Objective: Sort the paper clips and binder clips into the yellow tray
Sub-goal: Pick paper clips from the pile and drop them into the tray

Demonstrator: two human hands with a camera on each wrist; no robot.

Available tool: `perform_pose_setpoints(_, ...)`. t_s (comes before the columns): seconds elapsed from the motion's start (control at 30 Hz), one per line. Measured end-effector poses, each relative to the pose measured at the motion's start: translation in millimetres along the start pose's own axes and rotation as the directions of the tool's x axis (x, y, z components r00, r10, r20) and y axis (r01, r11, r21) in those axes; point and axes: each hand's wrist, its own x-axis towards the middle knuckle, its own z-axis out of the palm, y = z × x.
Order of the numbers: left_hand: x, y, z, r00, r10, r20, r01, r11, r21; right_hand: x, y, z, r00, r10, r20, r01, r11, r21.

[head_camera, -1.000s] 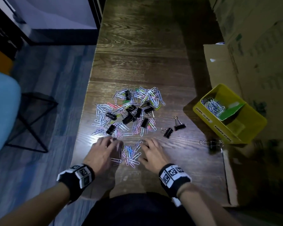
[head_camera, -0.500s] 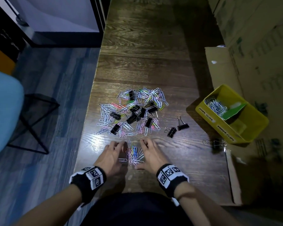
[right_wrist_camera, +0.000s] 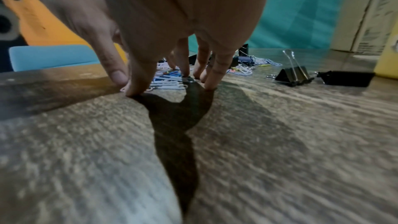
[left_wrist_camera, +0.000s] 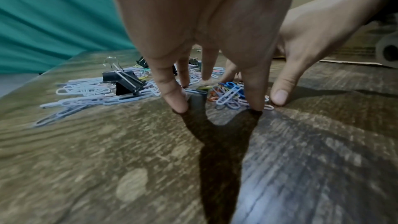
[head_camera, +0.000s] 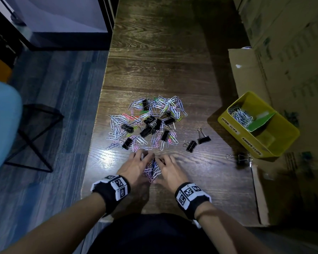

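Note:
A small bunch of coloured paper clips [head_camera: 152,169] lies near the table's front edge. My left hand [head_camera: 137,165] and right hand [head_camera: 169,167] flank it with fairly straight fingers, their tips pressing on the wood. In the left wrist view my left hand [left_wrist_camera: 215,105] stands beside the paper clips [left_wrist_camera: 228,94]; the right wrist view shows my right hand [right_wrist_camera: 172,88] against them. The main pile of paper clips and black binder clips [head_camera: 147,123] lies just beyond. The yellow tray [head_camera: 283,143] at the right holds paper clips [head_camera: 240,115] in its far compartment.
Two binder clips [head_camera: 191,146] [head_camera: 203,139] lie right of the pile, and another [head_camera: 241,158] lies by the tray. Cardboard boxes [head_camera: 292,43] wall the right side. A blue chair [head_camera: 2,125] stands left of the table edge.
Both hands have slid toward each other, pushing the loose clips between them into a tighter bunch.

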Motion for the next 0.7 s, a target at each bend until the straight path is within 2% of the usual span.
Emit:
perform_pose_setpoints(0.07, 1, 3, -1, 0.999, 0.007, 0.039, -0.009, 0.999, 0.035, 3, -2, -1, 1.000, -0.013, 0.017, 0.013, 1.000, -0.010)
perform_pose_setpoints(0.3, -2, 2, 11, 0.995, 0.073, 0.068, -0.070, 0.997, -0.037, 4, -5, -5, 0.999, -0.020, 0.040, 0.020, 1.000, 0.003)
perform_pose_setpoints(0.4, -1, -1, 9, 0.993, 0.102, 0.055, -0.097, 0.991, -0.087, 2, -6, -6, 0.997, 0.020, 0.077, -0.023, 0.999, 0.032)
perform_pose_setpoints(0.53, 3, -7, 6, 0.994, 0.084, 0.065, -0.074, 0.988, -0.133, 6, -7, -5, 0.981, 0.135, 0.139, -0.153, 0.980, 0.128)
perform_pose_setpoints(0.63, 3, -5, 2, 0.995, 0.076, 0.060, -0.063, 0.978, -0.197, 7, -8, -7, 0.982, 0.136, 0.129, -0.150, 0.983, 0.104)
perform_pose_setpoints(0.7, 5, -3, 0, 0.997, 0.070, 0.042, -0.062, 0.982, -0.180, 9, -7, -7, 0.981, 0.158, 0.117, -0.173, 0.976, 0.134)
